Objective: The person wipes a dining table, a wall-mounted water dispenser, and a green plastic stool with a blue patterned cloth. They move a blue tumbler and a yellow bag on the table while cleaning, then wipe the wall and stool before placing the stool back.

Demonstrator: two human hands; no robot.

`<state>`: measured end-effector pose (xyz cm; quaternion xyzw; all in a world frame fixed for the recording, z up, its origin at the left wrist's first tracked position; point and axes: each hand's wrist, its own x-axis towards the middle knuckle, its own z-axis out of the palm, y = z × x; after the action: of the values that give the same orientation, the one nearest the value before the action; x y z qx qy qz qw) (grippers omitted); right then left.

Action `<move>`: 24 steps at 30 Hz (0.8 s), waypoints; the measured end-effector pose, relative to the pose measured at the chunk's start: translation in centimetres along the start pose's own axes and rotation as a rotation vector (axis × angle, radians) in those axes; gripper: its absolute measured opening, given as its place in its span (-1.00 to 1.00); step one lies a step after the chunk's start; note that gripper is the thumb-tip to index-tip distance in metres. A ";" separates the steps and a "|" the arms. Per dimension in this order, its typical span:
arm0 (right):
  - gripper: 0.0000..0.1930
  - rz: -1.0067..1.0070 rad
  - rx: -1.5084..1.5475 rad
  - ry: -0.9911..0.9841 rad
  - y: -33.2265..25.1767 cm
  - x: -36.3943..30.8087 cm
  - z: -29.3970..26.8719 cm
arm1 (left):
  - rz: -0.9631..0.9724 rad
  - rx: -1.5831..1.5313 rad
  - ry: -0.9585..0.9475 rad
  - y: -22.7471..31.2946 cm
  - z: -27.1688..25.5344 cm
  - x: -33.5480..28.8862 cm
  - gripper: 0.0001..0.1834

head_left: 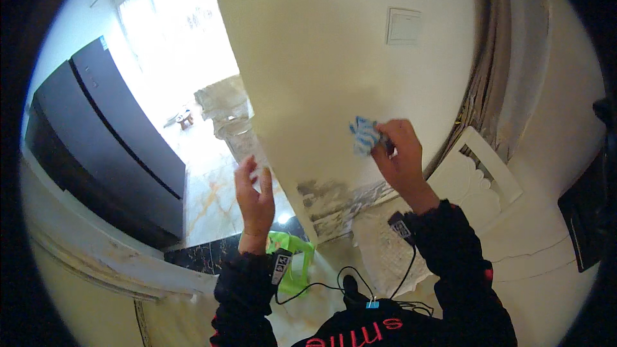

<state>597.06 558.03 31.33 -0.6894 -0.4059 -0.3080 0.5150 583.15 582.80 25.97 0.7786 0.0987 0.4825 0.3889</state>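
Right hand grips blue-white cloth against wall; left hand open, empty. Risk: cloth slips from fingers, smears grime patch wider.

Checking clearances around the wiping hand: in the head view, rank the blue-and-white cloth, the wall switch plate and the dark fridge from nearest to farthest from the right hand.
1. Blue-and-white cloth: held in the right hand, against the wall.
2. Wall switch plate: above the hand, on the same wall.
3. Dark fridge: far left, beyond the left hand.
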 end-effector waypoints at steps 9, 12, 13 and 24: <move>-0.76 -0.150 -0.165 0.164 10.3 8.4 9.4 | 0.236 0.091 0.165 -2.1 6.8 14.2 -0.44; -0.73 -0.151 -0.183 -0.075 12.0 4.0 10.7 | 0.132 -0.009 0.138 -4.0 7.7 14.5 -0.52; -0.69 -0.119 -0.166 -0.149 12.5 2.9 9.8 | 0.058 0.102 0.151 -4.6 7.7 14.6 -0.52; -0.69 -0.110 -0.355 0.362 19.4 8.1 2.6 | 0.153 0.196 0.316 -8.7 7.6 13.4 -0.50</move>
<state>617.98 559.77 28.54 -0.6795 -0.2835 -0.5203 0.4328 598.23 591.92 27.09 0.7326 0.1453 0.6150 0.2530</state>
